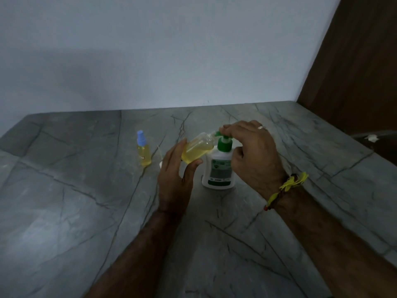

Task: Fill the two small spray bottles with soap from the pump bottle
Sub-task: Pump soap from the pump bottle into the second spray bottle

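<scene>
A white pump bottle (219, 168) with a green pump head (224, 143) stands on the grey stone table (86, 201). My right hand (253, 151) lies over the pump head, its fingers pressing down on the top. My left hand (178, 177) holds a small uncapped clear bottle (197, 150) of yellow liquid, tilted with its neck against the green nozzle. A second small spray bottle (143, 152), filled with yellow liquid and wearing a blue cap, stands upright to the left.
A small white piece (160, 164), partly hidden behind my left hand, lies on the table with a thin tube (159, 151) running back from it. A pale wall rises behind the table, with a brown panel (354, 61) at the right. White scraps (371, 138) lie at the far right edge.
</scene>
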